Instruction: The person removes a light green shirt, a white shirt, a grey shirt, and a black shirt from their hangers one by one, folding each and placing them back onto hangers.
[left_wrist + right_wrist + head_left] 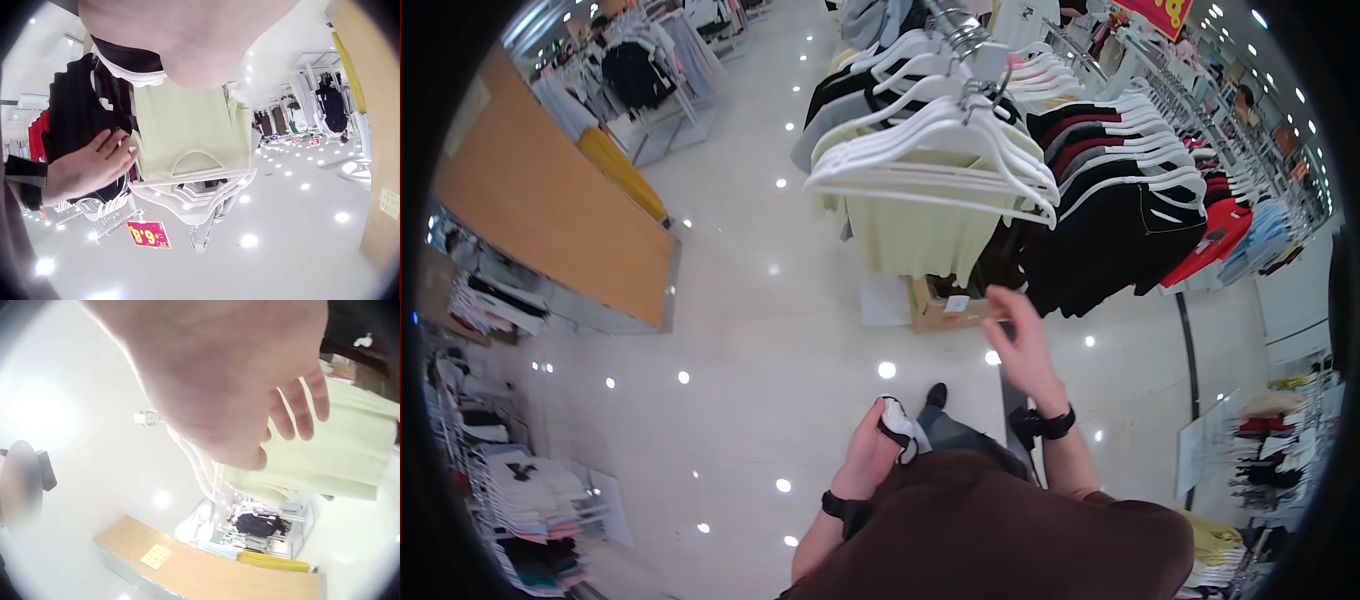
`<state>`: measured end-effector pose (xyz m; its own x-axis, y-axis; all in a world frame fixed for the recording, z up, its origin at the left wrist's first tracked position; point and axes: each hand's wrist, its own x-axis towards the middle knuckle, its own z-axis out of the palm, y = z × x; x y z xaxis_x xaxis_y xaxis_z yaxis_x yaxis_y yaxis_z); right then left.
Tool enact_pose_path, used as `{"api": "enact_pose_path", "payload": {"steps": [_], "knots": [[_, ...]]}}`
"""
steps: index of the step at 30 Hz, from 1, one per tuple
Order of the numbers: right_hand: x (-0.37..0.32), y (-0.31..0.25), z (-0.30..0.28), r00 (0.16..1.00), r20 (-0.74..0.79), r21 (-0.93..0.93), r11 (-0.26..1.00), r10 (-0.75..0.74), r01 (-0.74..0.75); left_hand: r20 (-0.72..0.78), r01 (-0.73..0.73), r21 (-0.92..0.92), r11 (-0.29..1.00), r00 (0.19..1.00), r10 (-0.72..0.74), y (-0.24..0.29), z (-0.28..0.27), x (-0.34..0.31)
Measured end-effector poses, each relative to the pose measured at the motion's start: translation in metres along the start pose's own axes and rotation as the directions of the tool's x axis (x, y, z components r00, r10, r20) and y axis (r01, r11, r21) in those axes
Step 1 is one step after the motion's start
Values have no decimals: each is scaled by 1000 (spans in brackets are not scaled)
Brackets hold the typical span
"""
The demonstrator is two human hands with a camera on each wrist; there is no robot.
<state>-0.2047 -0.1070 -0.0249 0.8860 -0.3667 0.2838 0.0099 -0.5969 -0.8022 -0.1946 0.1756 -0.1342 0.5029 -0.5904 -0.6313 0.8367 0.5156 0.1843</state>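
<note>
My left hand point(868, 455), low in front of the brown shirt, grips a small black-and-white cloth-like bundle point(895, 420). In the left wrist view, the bundle point(128, 61) shows a dark face and a white edge; the palm hides the rest. My right hand point(1027, 350) is raised below the clothes rack, its fingers spread, slightly bent and holding nothing. Ahead of it hangs a pale yellow-green top point(920, 235), with several white hangers point(930, 140) bunched at the rack's near end. In the right wrist view, the fingers point(302, 415) overlap the pale top.
Dark tops point(1110, 235) hang right of the pale one, with red tops point(1212, 240) beyond. A cardboard box point(945, 318) stands on the floor under the rack. At left is a wooden panel point(550, 190). Folded clothes point(535, 490) fill a low-left shelf.
</note>
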Motion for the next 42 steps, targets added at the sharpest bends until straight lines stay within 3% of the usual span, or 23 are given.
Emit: {"api": "enact_pose_path", "payload": {"steps": [5,7,15,18,19,21,25,27,29,33,42], "knots": [[71,-4,-54,935,-327,5,989,-137,147,32,-61,95,994,998,58,11,46,49],[97,6,-74,921,-365,14,988,-137,153,39,-85,102,991,996,81,11,65,66],[168,53,-100,938,-289,67,974,-189,217,69,-92,141,986,994,83,-6,131,101],[179,61,-97,996,-82,364,931,20,11,70,-110,153,982,993,100,-6,144,109],[183,66,-98,997,-80,366,931,20,10,74,-111,158,981,992,100,-5,148,114],[191,74,-101,990,131,481,870,55,-112,83,-111,167,980,992,98,-1,157,123],[202,71,-114,962,229,479,844,147,-243,97,-42,205,978,995,22,8,161,147],[205,68,-113,974,189,484,851,126,-204,112,-6,198,980,994,-17,11,163,152],[210,66,-117,995,103,313,949,14,-45,112,3,224,975,993,-28,16,179,151],[215,61,-120,998,37,316,947,49,-58,147,0,230,973,989,-34,25,170,163],[200,67,-139,990,-131,553,833,54,27,116,-1,207,978,993,-23,21,165,157]]}}
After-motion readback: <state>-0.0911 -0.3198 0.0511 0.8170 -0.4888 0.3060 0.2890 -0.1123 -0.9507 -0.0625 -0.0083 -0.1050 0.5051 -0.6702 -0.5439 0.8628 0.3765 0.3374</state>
